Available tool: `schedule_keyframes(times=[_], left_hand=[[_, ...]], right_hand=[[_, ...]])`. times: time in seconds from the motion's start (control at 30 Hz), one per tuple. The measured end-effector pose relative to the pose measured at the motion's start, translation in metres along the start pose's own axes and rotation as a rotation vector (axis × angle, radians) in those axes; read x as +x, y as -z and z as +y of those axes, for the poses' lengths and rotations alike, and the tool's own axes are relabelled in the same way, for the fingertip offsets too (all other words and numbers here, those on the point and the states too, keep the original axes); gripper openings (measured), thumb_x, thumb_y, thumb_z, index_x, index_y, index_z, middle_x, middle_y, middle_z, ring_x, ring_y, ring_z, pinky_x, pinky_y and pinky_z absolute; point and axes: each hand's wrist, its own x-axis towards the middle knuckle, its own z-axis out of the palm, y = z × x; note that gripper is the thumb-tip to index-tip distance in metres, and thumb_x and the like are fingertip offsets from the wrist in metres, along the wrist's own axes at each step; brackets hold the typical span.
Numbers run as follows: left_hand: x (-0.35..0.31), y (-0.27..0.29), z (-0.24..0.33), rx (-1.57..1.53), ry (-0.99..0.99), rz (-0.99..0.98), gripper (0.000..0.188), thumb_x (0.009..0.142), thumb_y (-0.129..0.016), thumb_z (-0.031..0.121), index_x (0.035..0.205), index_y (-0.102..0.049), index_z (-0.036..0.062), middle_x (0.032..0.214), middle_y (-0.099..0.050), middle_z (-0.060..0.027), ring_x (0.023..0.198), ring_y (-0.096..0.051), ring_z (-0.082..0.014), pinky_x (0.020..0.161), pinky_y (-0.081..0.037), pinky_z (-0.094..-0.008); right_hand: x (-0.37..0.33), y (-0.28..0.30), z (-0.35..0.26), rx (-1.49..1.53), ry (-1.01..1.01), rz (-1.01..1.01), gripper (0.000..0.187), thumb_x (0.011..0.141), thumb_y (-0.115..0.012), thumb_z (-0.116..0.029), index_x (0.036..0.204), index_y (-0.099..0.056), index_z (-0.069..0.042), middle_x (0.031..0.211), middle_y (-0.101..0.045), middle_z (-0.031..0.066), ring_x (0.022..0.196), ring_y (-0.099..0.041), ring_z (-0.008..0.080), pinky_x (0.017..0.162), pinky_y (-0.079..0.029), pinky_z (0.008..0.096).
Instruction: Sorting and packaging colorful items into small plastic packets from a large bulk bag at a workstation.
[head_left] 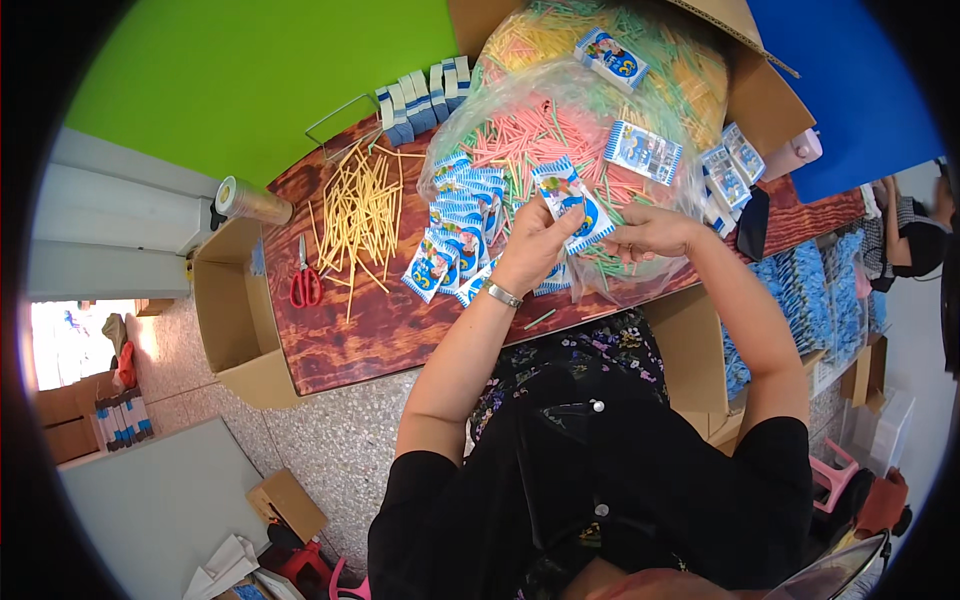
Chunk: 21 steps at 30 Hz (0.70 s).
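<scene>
My left hand (533,248) is closed on a small blue-and-white packet (566,190), its thumb lying across the front. Close by the packet's lower right corner, my right hand (655,232) has its fingers curled together; what they hold is hidden. Beneath and behind both hands, a see-through plastic bag (450,130) is full of thin pink and green sticks (530,135). Several similar packets (462,235) lie overlapped on the table left of my left hand. Another packet (643,152) rests on the bag beyond my right hand.
Yellow sticks (360,210) and red-handled scissors (306,285) lie on the reddish wooden table (340,350). A cardboard box (235,310) stands at its left end. A dark phone (753,225) and a pink container (793,155) are at the right. Blue packets fill bags (800,300) lower right.
</scene>
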Motion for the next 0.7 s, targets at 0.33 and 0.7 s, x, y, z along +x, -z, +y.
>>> schedule_keyframes(times=[0.33, 0.7], left_hand=[[0.008, 0.008, -0.006, 0.052, 0.063, -0.047, 0.038, 0.095, -0.061, 0.018, 0.127, -0.053, -0.0005, 0.112, -0.063, -0.0067, 0.098, -0.062, -0.0139, 0.087, -0.051, -0.0316], [-0.002, 0.037, -0.001, 0.897, -0.144, 0.243, 0.024, 0.084, -0.071, 0.023, 0.086, -0.058, 0.0024, 0.068, -0.055, -0.0036, 0.058, -0.046, -0.0103, 0.052, -0.04, -0.029]], right_hand=[[0.017, -0.014, 0.021, 0.464, 0.189, 0.126, 0.021, 0.091, -0.063, -0.014, 0.108, -0.056, -0.006, 0.08, -0.061, 0.001, 0.065, -0.059, 0.0064, 0.051, -0.043, 0.0194], [-0.026, 0.044, 0.003, -1.277, 0.252, 0.857, 0.025, 0.091, -0.057, -0.023, 0.098, -0.059, 0.001, 0.073, -0.065, 0.0129, 0.068, -0.067, 0.0211, 0.055, -0.051, 0.0372]])
